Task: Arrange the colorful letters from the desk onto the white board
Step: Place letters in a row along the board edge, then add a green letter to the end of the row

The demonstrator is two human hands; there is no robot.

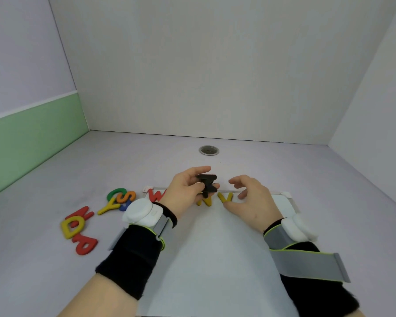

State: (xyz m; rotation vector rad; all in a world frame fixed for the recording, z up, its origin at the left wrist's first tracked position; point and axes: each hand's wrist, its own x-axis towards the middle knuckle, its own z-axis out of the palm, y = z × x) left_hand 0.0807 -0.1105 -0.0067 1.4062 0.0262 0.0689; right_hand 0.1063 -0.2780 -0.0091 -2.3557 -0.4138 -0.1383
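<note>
- The left hand [188, 187] is closed around a letter piece [206, 185], pinched between thumb and fingers above the far edge of the white board [215, 248]. The piece shows its black underside to the camera, probably the magnetic backing; which letter it is cannot be told.
- The raised, turned grip suggests the piece is being oriented before it goes down, colour side up.
- The right hand [249, 197] is empty, with fingers curled loosely and partly spread. It hovers over the board's far edge, its thumb tip close to the yellow V [225, 197]; contact cannot be confirmed. It appears positioned to receive the piece or adjust the row.
- On the board, a red W [156, 195], a yellow N [205, 201] and the yellow V lie in a row along the far edge. The left hand hides the span between W and N.
- Unplaced letters lie on the tabletop [55, 282] left of the board, within reach of the left hand: a green G [116, 193], an orange S [126, 197], a yellow Y [109, 205], a red N [80, 213], a yellow D [70, 227] and a red P [86, 244]. Several overlap.
- The letters are thick, rounded and matte.
</note>
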